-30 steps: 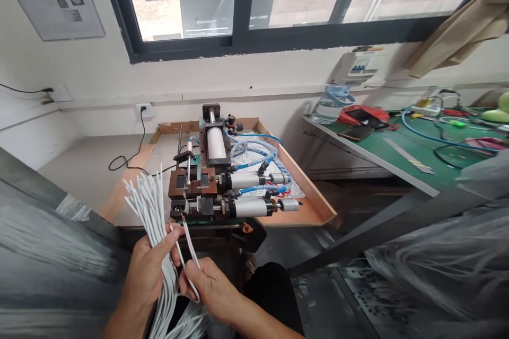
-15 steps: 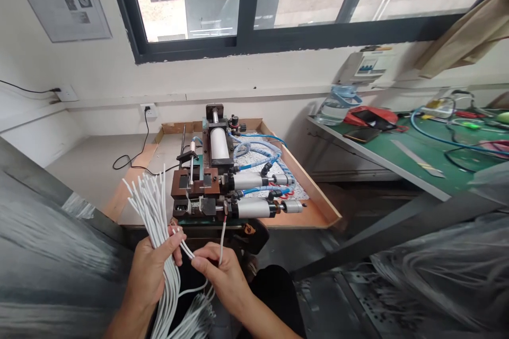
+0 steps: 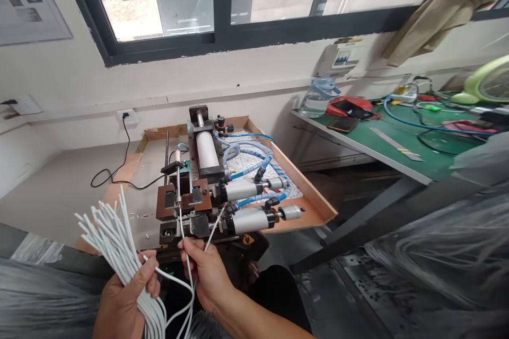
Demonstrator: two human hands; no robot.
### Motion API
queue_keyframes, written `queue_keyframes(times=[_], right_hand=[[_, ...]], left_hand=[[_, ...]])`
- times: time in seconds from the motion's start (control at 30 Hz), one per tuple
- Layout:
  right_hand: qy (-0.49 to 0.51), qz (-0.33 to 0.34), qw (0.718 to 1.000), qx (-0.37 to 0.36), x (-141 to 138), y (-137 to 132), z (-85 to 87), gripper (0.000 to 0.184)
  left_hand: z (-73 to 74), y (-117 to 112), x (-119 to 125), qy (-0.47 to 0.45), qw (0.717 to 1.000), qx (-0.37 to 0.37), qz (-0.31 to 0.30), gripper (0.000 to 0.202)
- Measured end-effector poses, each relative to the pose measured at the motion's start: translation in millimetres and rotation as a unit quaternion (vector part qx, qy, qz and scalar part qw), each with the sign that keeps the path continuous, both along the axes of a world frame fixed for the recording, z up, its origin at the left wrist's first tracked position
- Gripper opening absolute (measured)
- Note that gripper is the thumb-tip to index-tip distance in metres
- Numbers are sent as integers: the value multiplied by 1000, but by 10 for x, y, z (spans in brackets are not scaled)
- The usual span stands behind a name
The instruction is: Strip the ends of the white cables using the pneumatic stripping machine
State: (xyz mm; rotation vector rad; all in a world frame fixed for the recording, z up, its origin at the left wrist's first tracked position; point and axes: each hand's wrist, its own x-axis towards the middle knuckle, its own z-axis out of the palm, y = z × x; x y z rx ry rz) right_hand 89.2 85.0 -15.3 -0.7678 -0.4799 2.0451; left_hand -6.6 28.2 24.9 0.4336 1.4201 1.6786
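Observation:
My left hand (image 3: 129,294) is closed around a thick bundle of white cables (image 3: 109,241), their cut ends fanned out up and to the left. My right hand (image 3: 209,275) pinches a thin white cable (image 3: 182,225), whose upper end reaches the brown jaw block of a pneumatic machine (image 3: 185,198). A second white cable (image 3: 213,229) runs up from the same hand, its end showing a little red near the front cylinder. One more strand loops from my left fingers down between the hands. The lower part of the bundle leaves the frame.
The machine stands in a wooden-edged tray (image 3: 318,196) with blue air hoses (image 3: 258,156) and white cylinders. At right is a green table (image 3: 374,143) with a water jug (image 3: 318,98), a red bag and a steel ruler (image 3: 395,144). Plastic-wrapped cables (image 3: 433,270) lie lower right.
My right hand has moved away from the left and toward the machine, bringing a cable end up to the jaws. The bundle in my left hand is lower and further left; the view has turned right.

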Motion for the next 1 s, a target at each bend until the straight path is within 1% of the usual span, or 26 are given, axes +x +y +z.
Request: queue_keyframes(times=[0.2, 0.33, 0.5, 0.63, 0.73, 0.83, 0.9, 0.97, 1.0], right_hand=[[15, 10, 1000, 5, -7, 12, -38, 24], [20, 24, 999, 22, 26, -7, -50, 24], [35, 87, 992, 87, 147, -135, -67, 28], [21, 143, 982, 121, 243, -275, -97, 29], [5, 165, 978, 129, 277, -352, -113, 29], [-16, 166, 975, 149, 316, -401, -104, 30], [-49, 151, 970, 184, 401, -416, -88, 32], [-103, 104, 964, 223, 577, -402, -84, 30], [-134, 62, 961, 234, 705, -374, -93, 29]], left_hand=[[-2, 11, -1, -12, 1000, -11, 6, 14], [7, 8, 16, -2, 1000, -8, 3, 12], [3, 23, 68, 40, 999, -5, 17, 16], [14, 2, 157, 51, 999, -2, -9, 19], [30, -47, 235, 50, 998, -1, -31, 22], [37, -98, 292, 53, 998, 2, -46, 22], [38, -120, 310, 61, 997, 4, -47, 19], [42, -131, 315, 72, 997, 8, -40, 17], [46, -133, 316, 77, 996, 9, -36, 16]])
